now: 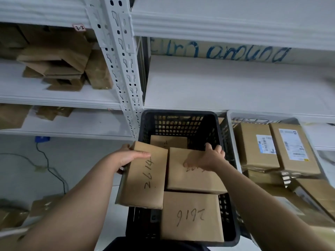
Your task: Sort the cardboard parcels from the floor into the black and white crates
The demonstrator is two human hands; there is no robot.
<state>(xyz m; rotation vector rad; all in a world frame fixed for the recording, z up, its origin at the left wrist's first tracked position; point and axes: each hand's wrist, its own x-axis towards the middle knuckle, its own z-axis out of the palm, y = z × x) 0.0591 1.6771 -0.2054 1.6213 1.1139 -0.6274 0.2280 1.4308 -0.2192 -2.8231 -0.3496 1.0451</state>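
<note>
A black crate (178,115) stands below the shelving, with several cardboard parcels in it. My left hand (126,156) grips a parcel marked 2614 (145,178) by its far end, over the crate's left rim. My right hand (210,156) holds the far right corner of a second parcel (190,176) lying in the crate, thumb on its top. A parcel marked 2616 (192,216) lies flat at the near end, and another (168,141) shows at the far end. A white crate (233,142) to the right holds labelled parcels (257,145).
White metal shelving (125,73) rises behind the crates, with loose cardboard boxes (59,64) on its left shelves. More boxes (41,205) lie on the floor at lower left, beside a black cable (49,167). A stack of parcels (308,196) fills the right edge.
</note>
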